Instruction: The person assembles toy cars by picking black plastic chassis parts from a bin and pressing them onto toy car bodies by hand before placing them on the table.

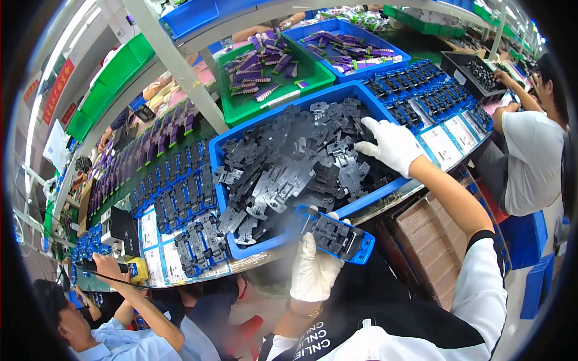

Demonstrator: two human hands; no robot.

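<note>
Black plastic plates [286, 180] in the blue bin [373, 202] lie beneath and left of the right hand's [391, 144] loosely spread fingers, while bodyward of these, the nearer left hand's [314, 271] fingers grip a blue-and-black toy car [338, 236] crosswise, long axis slanting rightward.

A blue-and-black elongated plastic toy car [340, 236] is held underside-up; flat black plastic plates [283, 183] are heaped in a blue bin [259, 247].

Strip lights [69, 30] shine beside a red banner [57, 93]; pale floor [512, 337] shows at right
</note>
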